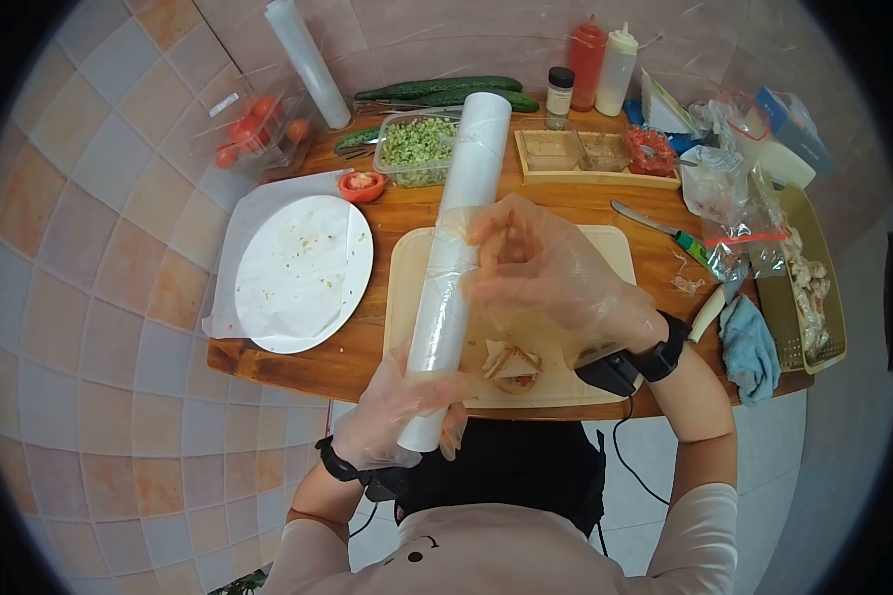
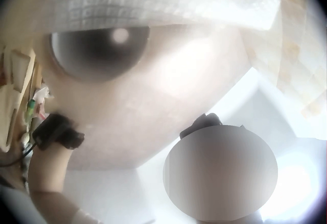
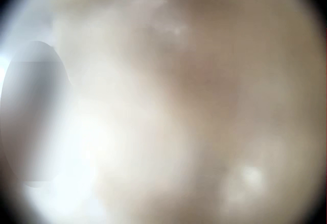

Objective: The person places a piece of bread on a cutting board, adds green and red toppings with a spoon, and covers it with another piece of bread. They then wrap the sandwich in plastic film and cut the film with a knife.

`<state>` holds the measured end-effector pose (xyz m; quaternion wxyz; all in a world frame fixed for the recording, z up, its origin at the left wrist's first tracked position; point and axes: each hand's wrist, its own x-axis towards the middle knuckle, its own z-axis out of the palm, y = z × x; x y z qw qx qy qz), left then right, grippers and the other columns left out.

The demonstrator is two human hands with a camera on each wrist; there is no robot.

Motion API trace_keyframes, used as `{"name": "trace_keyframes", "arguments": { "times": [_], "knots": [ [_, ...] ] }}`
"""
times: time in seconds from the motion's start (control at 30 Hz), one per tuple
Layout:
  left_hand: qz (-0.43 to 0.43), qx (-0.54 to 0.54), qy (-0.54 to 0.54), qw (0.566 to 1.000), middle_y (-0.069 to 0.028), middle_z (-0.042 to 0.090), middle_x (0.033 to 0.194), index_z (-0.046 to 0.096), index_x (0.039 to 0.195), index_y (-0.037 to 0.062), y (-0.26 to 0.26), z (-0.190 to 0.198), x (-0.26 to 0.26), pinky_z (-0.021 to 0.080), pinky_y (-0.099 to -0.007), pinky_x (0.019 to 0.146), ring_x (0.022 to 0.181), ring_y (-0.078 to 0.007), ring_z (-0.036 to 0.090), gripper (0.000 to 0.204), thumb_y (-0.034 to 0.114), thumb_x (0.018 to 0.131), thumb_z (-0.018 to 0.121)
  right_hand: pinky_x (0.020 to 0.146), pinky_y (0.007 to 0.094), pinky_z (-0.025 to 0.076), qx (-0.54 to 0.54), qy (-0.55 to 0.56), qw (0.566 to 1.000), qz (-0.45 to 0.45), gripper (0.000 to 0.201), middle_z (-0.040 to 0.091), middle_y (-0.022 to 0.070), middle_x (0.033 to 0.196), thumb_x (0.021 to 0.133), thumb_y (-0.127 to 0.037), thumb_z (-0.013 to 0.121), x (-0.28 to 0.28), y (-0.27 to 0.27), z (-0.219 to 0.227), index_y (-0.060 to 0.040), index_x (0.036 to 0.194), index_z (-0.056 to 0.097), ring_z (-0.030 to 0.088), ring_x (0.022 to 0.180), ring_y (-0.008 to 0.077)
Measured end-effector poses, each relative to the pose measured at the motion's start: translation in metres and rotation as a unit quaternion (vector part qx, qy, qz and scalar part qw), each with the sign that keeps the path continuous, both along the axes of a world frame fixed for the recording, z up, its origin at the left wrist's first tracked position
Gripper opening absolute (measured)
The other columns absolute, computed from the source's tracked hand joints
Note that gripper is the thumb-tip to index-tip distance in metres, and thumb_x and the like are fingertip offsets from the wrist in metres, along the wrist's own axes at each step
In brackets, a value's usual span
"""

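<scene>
While the left hand (image 1: pixel 397 412), in a clear plastic glove, wraps its fingers and thumb round the lower end of a long white roll of clear plastic film (image 1: pixel 445 307), the right hand (image 1: pixel 561 278), gloved alike, has its fingers bent against the roll's middle; whether they pinch the film I cannot tell, since the right wrist view is a blur; the roll is held aslant above a cream rectangular cutting board (image 1: pixel 404 297), its upper end pointing away from the person.

Below the right hand, a small cut sandwich of pale bread (image 1: pixel 512 367) lies on the board; the roll and right hand hide much of the board, and the roll's upper part covers the right edge of a clear plastic box of chopped green pieces (image 1: pixel 417 179); left of the board lies a round white plate (image 1: pixel 313 297); to the right lie a green-and-black-handled knife (image 1: pixel 700 253) and a crumpled blue cloth (image 1: pixel 749 347).
</scene>
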<state>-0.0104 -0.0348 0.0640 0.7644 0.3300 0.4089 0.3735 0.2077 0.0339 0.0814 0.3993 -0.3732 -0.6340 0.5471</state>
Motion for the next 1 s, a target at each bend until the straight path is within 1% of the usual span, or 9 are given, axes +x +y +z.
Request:
{"name": "trace_keyframes", "arguments": {
  "times": [0.2, 0.3, 0.4, 0.5, 0.57, 0.63, 0.77, 0.8, 1.0],
  "knots": [
    [-0.006, -0.011, 0.017, 1.000, -0.0098, 0.058, 0.074, 0.055, 0.107, -0.0037, 0.004, -0.006, 0.003, 0.051, -0.0302, 0.040, 0.049, -0.0166, 0.060, 0.034, 0.007, 0.081, 0.073, 0.070, 0.0358, 0.049, 0.139, -0.174, 0.972, -0.072, 0.021, 0.058, 0.0095, 0.083, 0.091, -0.011, 0.069, -0.008, -0.003, -0.001, -0.0028, 0.106, 0.057, 0.061, 0.076, 0.0236],
    [0.011, 0.016, -0.007, 1.000, -0.0095, 0.057, 0.069, 0.055, 0.106, -0.0042, 0.003, -0.009, 0.008, 0.051, -0.0312, 0.040, 0.048, -0.0183, 0.060, 0.031, 0.007, 0.082, 0.072, 0.066, 0.0296, 0.046, 0.238, -0.184, 0.943, -0.140, 0.016, 0.053, 0.0014, 0.079, 0.089, -0.006, 0.068, -0.018, -0.003, -0.011, -0.0087, 0.100, 0.057, 0.055, 0.072, 0.0121],
    [0.022, 0.017, -0.026, 0.999, -0.0110, 0.058, 0.066, 0.054, 0.106, -0.0047, -0.003, -0.006, 0.019, 0.051, -0.0323, 0.041, 0.048, -0.0199, 0.062, 0.029, 0.007, 0.084, 0.070, 0.066, 0.0311, 0.048, 0.254, -0.235, 0.914, -0.210, 0.016, 0.054, 0.0033, 0.078, 0.088, -0.007, 0.067, -0.020, 0.005, -0.008, -0.0084, 0.100, 0.056, 0.060, 0.073, 0.0152],
    [-0.014, 0.047, 0.047, 0.998, -0.0134, 0.061, 0.067, 0.055, 0.111, -0.0051, -0.023, -0.007, 0.015, 0.053, -0.0327, 0.043, 0.048, -0.0216, 0.063, 0.032, 0.006, 0.084, 0.069, 0.066, 0.0362, 0.049, 0.211, -0.088, 0.921, -0.315, 0.004, 0.058, 0.0096, 0.083, 0.095, -0.005, 0.057, 0.031, 0.036, 0.004, -0.0040, 0.099, 0.056, 0.062, 0.069, 0.0234],
    [-0.011, 0.050, 0.032, 0.998, -0.0107, 0.058, 0.073, 0.049, 0.132, -0.0019, -0.023, -0.004, -0.004, 0.051, -0.0294, 0.045, 0.048, -0.0192, 0.059, 0.053, 0.008, 0.084, 0.067, 0.065, 0.0306, 0.048, 0.298, -0.187, 0.850, -0.393, 0.004, 0.056, 0.0052, 0.081, 0.097, -0.007, 0.057, 0.069, 0.051, 0.012, -0.0035, 0.098, 0.057, 0.060, 0.066, 0.0162],
    [0.068, 0.036, -0.054, 0.996, -0.0083, 0.056, 0.076, 0.044, 0.141, 0.0013, -0.026, -0.015, -0.018, 0.049, -0.0274, 0.045, 0.048, -0.0171, 0.056, 0.062, 0.010, 0.084, 0.067, 0.066, 0.0294, 0.048, 0.252, -0.164, 0.882, -0.362, 0.006, 0.057, 0.0051, 0.083, 0.098, -0.008, 0.058, 0.077, 0.044, 0.013, -0.0024, 0.097, 0.056, 0.060, 0.067, 0.0140],
    [-0.006, -0.061, -0.305, 0.950, -0.0085, 0.056, 0.084, 0.034, 0.155, 0.0046, -0.010, -0.028, -0.026, 0.046, -0.0284, 0.045, 0.052, -0.0170, 0.056, 0.078, 0.020, 0.086, 0.069, 0.068, 0.0269, 0.050, 0.134, -0.104, 0.952, -0.256, 0.012, 0.060, 0.0019, 0.083, 0.097, -0.009, 0.064, 0.066, 0.034, 0.002, -0.0008, 0.105, 0.061, 0.066, 0.074, 0.0118],
    [-0.007, -0.075, -0.312, 0.947, -0.0088, 0.056, 0.082, 0.035, 0.154, 0.0041, -0.010, -0.026, -0.023, 0.044, -0.0279, 0.044, 0.050, -0.0175, 0.055, 0.080, 0.020, 0.084, 0.069, 0.069, 0.0256, 0.052, 0.079, -0.013, 0.973, -0.217, 0.015, 0.063, 0.0010, 0.083, 0.095, -0.012, 0.068, 0.059, 0.025, 0.005, 0.0003, 0.103, 0.065, 0.068, 0.075, 0.0113],
    [-0.035, -0.100, -0.317, 0.943, -0.0097, 0.056, 0.079, 0.037, 0.152, 0.0021, -0.005, -0.029, -0.027, 0.045, -0.0281, 0.043, 0.049, -0.0186, 0.054, 0.079, 0.018, 0.084, 0.071, 0.069, 0.0251, 0.053, 0.034, -0.057, 0.978, -0.199, 0.009, 0.068, 0.0046, 0.085, 0.094, -0.009, 0.069, 0.076, 0.022, 0.003, -0.0006, 0.093, 0.068, 0.068, 0.075, 0.0103]
  ]
}}
